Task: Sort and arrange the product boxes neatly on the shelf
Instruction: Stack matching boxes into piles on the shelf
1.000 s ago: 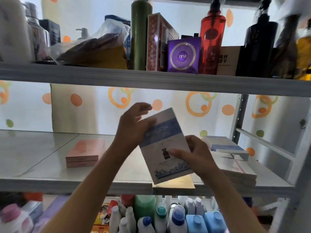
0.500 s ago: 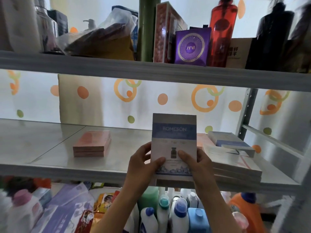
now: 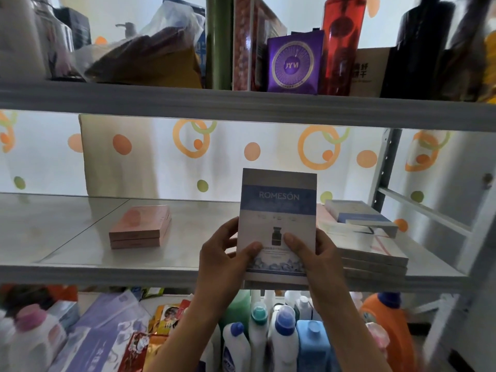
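Fingers of both hands clamp one flat box. Left hand [image 3: 224, 260] grips the blue-and-white ROMESÓN box [image 3: 277, 224] by its lower left edge, thumb across the front, fingers curled behind. Right hand [image 3: 320, 260] grips the lower right edge the same way, thumb on the printed bottle picture.

Box held upright, face toward the camera, lettering level. Its lower edge sits at the front lip of the middle shelf [image 3: 107, 272]; whether it touches the shelf cannot be told.

On that shelf, left of the hands and well apart: two pink boxes [image 3: 141, 228] stacked flat. Just right of the held box: a stack of flat boxes [image 3: 371, 249], with a blue-banded box [image 3: 357, 214] lying on top, set askew.

Upper shelf [image 3: 241, 103]: purple JYM box [image 3: 294, 65], red pump bottle [image 3: 341, 44], green bottle [image 3: 218, 41], plastic bag [image 3: 150, 52].

Below the middle shelf: detergent bottles [image 3: 284, 336] and an orange jug [image 3: 389, 326].
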Tool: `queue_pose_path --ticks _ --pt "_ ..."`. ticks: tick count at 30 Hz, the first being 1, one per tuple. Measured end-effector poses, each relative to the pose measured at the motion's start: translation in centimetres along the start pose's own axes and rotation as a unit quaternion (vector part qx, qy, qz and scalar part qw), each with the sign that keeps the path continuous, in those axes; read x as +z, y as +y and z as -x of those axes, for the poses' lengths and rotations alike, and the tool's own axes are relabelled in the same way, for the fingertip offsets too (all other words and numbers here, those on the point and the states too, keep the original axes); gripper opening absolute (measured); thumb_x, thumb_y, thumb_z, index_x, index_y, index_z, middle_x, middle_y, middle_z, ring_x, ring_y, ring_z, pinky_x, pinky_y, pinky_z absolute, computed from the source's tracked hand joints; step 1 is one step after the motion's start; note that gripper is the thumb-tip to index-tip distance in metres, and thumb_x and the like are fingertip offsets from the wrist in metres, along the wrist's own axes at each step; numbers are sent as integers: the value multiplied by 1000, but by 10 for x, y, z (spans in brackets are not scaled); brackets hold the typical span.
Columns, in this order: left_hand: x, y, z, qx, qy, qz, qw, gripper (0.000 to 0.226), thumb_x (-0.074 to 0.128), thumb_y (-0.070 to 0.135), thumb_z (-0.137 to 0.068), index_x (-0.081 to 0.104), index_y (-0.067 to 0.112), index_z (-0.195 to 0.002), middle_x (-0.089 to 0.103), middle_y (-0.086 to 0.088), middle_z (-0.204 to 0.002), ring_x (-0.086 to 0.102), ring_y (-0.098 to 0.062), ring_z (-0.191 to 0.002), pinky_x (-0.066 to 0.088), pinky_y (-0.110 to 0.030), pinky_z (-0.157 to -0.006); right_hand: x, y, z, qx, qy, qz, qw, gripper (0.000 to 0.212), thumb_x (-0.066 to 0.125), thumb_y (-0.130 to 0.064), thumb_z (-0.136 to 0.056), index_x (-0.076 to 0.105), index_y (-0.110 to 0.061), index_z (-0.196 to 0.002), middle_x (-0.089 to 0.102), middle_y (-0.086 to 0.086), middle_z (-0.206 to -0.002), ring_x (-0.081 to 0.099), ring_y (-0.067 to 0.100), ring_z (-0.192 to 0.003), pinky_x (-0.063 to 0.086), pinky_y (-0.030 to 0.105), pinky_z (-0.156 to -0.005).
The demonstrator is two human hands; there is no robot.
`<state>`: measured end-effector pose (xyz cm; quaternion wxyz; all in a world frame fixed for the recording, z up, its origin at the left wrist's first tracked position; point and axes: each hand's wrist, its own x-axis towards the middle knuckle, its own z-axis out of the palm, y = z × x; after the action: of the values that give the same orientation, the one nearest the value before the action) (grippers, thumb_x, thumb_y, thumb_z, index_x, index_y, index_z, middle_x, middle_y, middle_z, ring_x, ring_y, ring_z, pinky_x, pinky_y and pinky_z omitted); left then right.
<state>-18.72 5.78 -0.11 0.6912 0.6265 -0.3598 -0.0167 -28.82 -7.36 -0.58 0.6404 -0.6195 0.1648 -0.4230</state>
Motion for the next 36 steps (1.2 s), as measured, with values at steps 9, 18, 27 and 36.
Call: queue_pose_path --ticks 9,18,27,36 --pt "4 -2 -2 10 -87 -118 989 47 37 39 -100 24 32 -145 53 4 -133 61 3 -102 51 -11 -78 3 -14 11 -23 -12 -77 997 39 68 -24 -74 62 -11 -110 76 4 -99 74 29 -88 62 35 -65" --pt "-1 19 11 -16 -81 -117 990 82 19 82 -81 40 33 -143 43 -1 -151 40 -21 -139 39 -46 -112 25 -32 41 -43 -108 -82 990 34 53 -35 -92 68 -17 -117 75 3 -109 72 20 -98 59 28 -71" --pt "-15 36 9 -82 -51 243 965 49 74 38 -78 62 14 -119 72 -10 -110 70 -29 -101 59 -36 -79 51 -21 50 -234 -131 164 949 42 55 -25 -96 54 -50 -130 41 -35 -144 31 -6 -141 30 26 -117" --pt "-2 1 23 -113 49 283 951 56 74 44 -69 65 5 -108 70 -22 -104 69 -43 -89 59 -44 -67 26 -1 32 22 -32 36 999 87 87 -47 -56 50 -28 -133 67 -2 -121 70 17 -100 61 29 -76"
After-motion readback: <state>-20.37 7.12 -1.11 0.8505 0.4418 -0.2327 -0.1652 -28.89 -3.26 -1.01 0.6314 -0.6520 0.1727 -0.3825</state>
